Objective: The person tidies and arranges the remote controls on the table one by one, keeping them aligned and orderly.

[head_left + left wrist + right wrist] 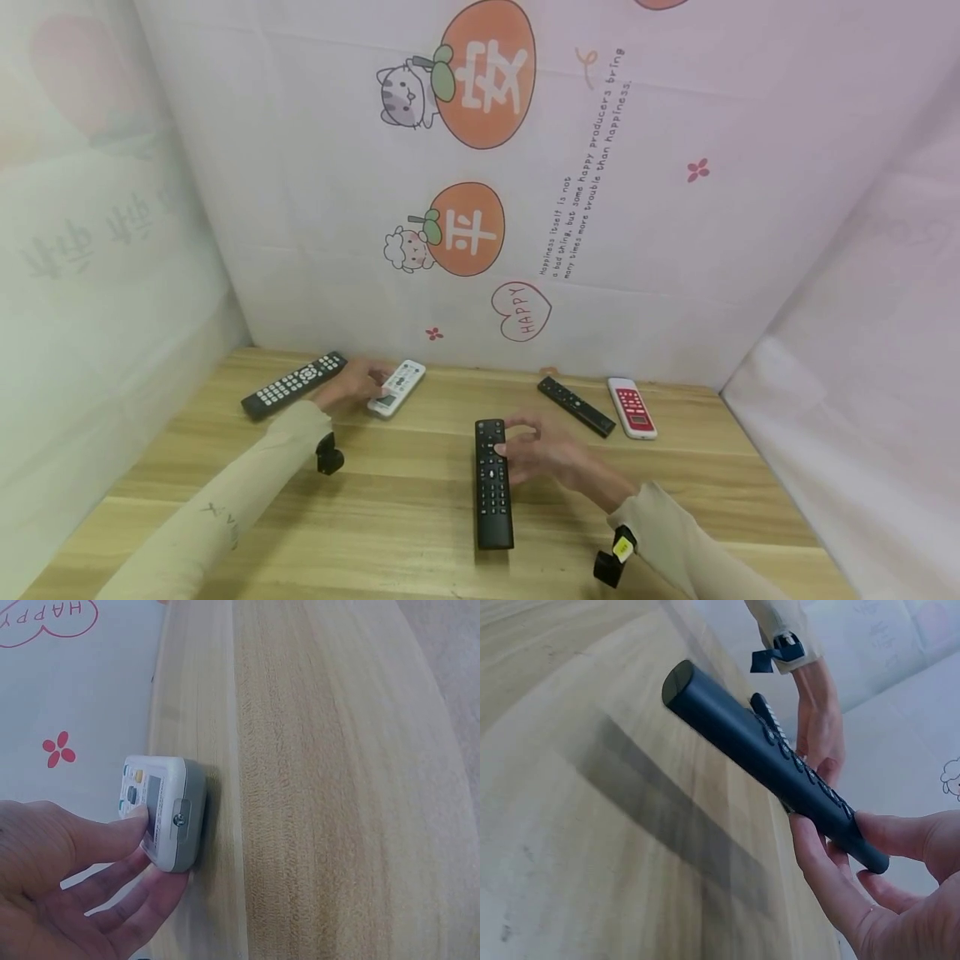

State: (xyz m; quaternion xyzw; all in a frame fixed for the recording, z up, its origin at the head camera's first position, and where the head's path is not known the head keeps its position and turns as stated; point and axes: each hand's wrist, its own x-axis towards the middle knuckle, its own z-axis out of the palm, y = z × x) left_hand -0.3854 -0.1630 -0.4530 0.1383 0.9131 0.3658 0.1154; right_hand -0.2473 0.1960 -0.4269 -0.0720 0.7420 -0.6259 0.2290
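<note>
My left hand (356,384) is at the white remote control (399,388) near the back of the wooden table. In the left wrist view the thumb lies on the face of that remote (171,814) and the fingers curl under its edge. A long black remote control (493,492) is held above the table by my right hand (546,454), which pinches it near one end. The right wrist view shows this black remote (757,754) tilted, its shadow falling on the wood below.
Another black remote with pale buttons (294,386) lies left of my left hand. At the back right lie a slim black remote (576,406) and a red-and-white remote (632,408). Printed white cloth (630,208) encloses the table (397,508) at the back and sides.
</note>
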